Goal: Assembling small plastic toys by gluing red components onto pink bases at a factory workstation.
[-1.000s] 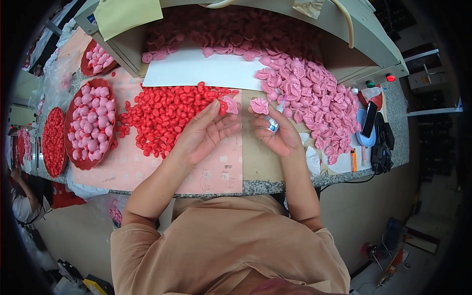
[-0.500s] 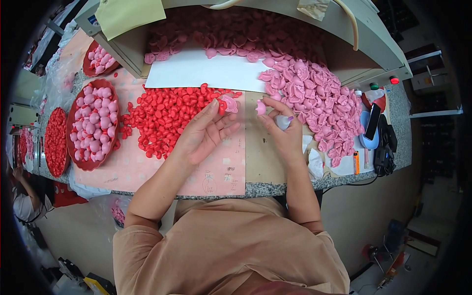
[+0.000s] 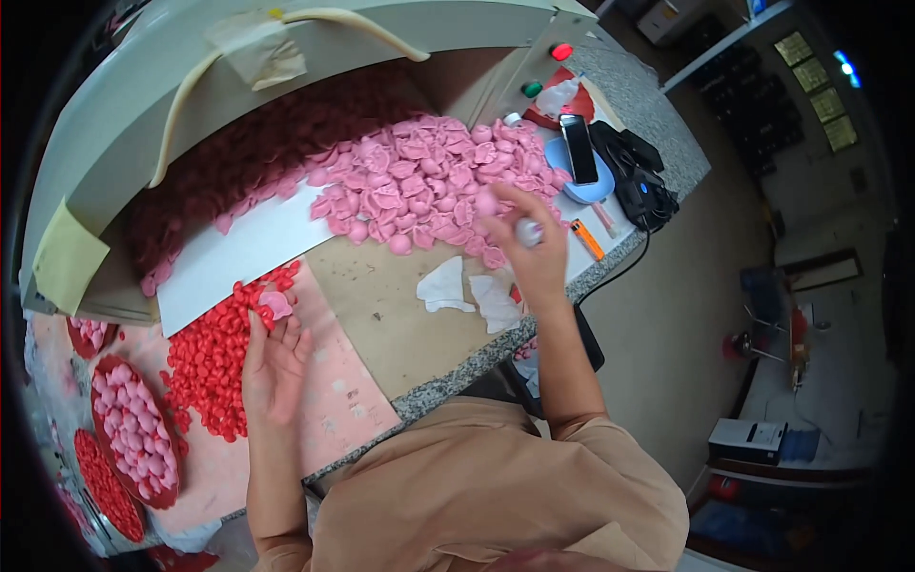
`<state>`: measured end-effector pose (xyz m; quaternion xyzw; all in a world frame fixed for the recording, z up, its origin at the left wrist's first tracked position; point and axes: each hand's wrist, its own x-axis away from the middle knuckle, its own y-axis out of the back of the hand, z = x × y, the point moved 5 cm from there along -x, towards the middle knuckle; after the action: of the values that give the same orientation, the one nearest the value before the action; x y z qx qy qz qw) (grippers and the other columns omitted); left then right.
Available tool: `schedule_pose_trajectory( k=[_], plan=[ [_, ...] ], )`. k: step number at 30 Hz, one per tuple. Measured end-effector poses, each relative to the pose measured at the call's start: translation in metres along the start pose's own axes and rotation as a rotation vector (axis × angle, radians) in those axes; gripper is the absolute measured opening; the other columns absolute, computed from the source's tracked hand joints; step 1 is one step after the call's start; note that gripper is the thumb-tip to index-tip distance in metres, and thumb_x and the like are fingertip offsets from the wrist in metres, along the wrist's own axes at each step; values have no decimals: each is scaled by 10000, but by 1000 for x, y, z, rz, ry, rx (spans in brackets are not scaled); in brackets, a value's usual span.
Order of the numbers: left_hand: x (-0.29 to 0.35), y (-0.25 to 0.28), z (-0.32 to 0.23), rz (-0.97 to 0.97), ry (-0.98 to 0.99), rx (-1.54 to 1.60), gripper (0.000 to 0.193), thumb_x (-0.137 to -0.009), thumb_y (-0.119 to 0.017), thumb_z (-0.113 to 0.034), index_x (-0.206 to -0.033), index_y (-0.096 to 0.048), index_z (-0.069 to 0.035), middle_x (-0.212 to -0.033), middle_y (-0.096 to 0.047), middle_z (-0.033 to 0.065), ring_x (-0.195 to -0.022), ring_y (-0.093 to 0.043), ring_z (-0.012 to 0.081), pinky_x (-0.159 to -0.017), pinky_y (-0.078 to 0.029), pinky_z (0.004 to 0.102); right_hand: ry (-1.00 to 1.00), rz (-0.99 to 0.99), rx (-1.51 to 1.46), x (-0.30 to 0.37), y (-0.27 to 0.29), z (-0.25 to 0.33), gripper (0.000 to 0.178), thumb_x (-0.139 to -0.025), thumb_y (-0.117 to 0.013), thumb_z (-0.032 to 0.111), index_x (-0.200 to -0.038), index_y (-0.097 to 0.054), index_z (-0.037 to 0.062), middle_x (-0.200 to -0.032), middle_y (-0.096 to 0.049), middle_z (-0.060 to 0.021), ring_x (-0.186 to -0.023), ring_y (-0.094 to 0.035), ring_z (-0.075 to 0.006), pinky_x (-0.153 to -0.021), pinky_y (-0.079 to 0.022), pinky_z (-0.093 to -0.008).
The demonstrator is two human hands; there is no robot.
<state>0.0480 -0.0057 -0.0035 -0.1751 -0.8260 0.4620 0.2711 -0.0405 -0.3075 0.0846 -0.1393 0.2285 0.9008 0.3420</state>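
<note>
The left hand (image 3: 276, 374) pinches a small glossy red piece (image 3: 264, 313) with a pink petal-shaped plastic piece (image 3: 276, 303) at its fingertips, its other fingers loosely spread, over the near edge of a heap of glossy red pieces (image 3: 212, 362) on the worktop (image 3: 367, 329). The right hand (image 3: 539, 267) holds a rounded pink piece (image 3: 487, 202) between thumb and forefinger, and a small translucent bottle (image 3: 527, 232) in its grip, at the right end of a heap of pink petal-shaped pieces (image 3: 424, 172).
</note>
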Motion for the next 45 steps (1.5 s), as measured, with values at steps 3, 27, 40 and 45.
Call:
schedule_pose_trajectory(
  k=[3, 27, 40, 45],
  plan=[
    [-4, -4, 5, 28, 17, 1, 391, -963, -430, -272, -1275, -415, -37, -1188, -550, 123, -953, -599, 157, -820, -529, 325, -57, -280, 340, -6, 94, -59, 311, -784, -697, 90, -1078, -618, 26, -945, -628, -28, -741, -532, -64, -693, -452, -199],
    [-6, -7, 15, 72, 39, 50, 447, -963, -424, -262, -1337, -329, -38, -1247, -502, 141, -918, -572, 193, -814, -524, 362, -155, -127, 454, 28, 141, -85, 150, -797, -679, 104, -910, -640, 13, -823, -641, -38, -783, -565, -95, -715, -445, -243],
    [-3, -9, 11, 88, 42, 67, 448, -963, -422, -277, -1315, -344, -11, -1223, -517, 153, -872, -587, 187, -792, -539, 362, -214, 131, 531, 52, 92, -73, 253, -756, -707, 100, -962, -594, 3, -874, -619, -74, -797, -594, -168, -744, -468, -271],
    [2, -4, 12, 29, 41, 55, 454, -956, -443, -285, -1317, -360, -22, -1216, -526, 139, -869, -587, 177, -789, -533, 338, -61, 233, 149, 44, 24, -20, 178, -762, -683, 48, -922, -606, 27, -882, -609, -37, -811, -578, -129, -709, -453, -265]
  ],
)
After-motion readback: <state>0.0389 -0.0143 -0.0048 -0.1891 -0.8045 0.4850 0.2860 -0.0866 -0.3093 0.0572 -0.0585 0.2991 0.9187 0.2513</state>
